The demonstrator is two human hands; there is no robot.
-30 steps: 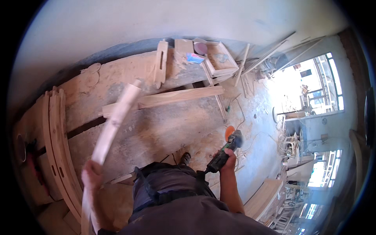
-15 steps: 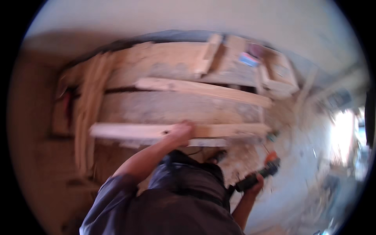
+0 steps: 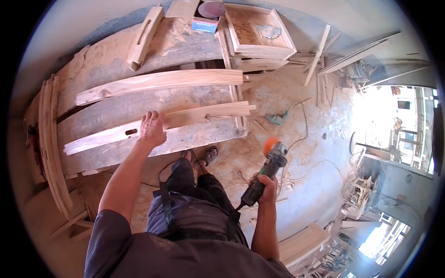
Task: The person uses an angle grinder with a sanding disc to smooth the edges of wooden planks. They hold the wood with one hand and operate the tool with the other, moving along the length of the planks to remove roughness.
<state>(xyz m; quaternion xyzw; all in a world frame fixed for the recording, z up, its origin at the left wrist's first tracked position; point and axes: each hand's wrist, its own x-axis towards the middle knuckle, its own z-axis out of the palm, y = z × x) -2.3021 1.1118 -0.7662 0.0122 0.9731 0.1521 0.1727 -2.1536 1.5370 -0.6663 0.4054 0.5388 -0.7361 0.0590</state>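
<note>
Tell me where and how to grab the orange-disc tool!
Best around the tool's dark body, probably from the right, as the right hand does. It's narrow there, with the orange disc at the far end and the cord at the near end.

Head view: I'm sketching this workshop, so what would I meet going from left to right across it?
Long boards side by side → left hand on the slotted board → blue-fronted box → power tool with an orange disc held in the right hand → bright opening.
</note>
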